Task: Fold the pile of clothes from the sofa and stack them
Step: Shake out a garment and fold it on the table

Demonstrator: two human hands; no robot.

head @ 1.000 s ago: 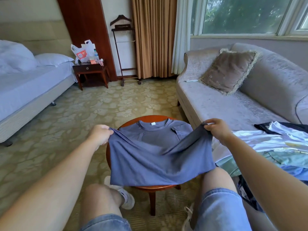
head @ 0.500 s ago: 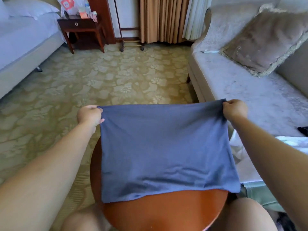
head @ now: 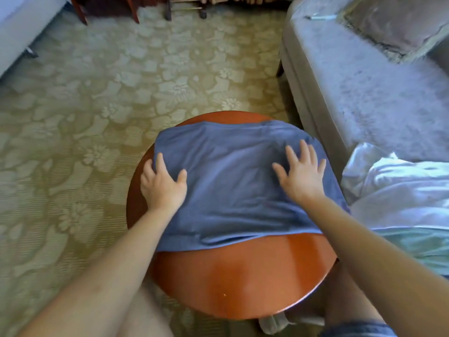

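Note:
A blue shirt [head: 233, 181], folded in half, lies flat on the round wooden table [head: 243, 276] in front of me. My left hand [head: 162, 188] rests on the shirt's left edge with its fingers spread and slightly bent over the cloth. My right hand [head: 301, 176] presses flat on the shirt's right part, fingers straight and spread. A pile of unfolded clothes [head: 401, 190], white and pale green, lies on the grey sofa [head: 364, 93] at my right.
A patterned carpet [head: 97, 105] covers the floor to the left and beyond the table. A cushion [head: 388, 18] sits at the sofa's far end. A bed's edge [head: 21, 27] and dark furniture legs [head: 133, 10] show at the top left.
Both hands carried the shirt's lower hem forward over the top half, laid it down and let go. They now rest flat on the folded shirt. My view has tilted downward.

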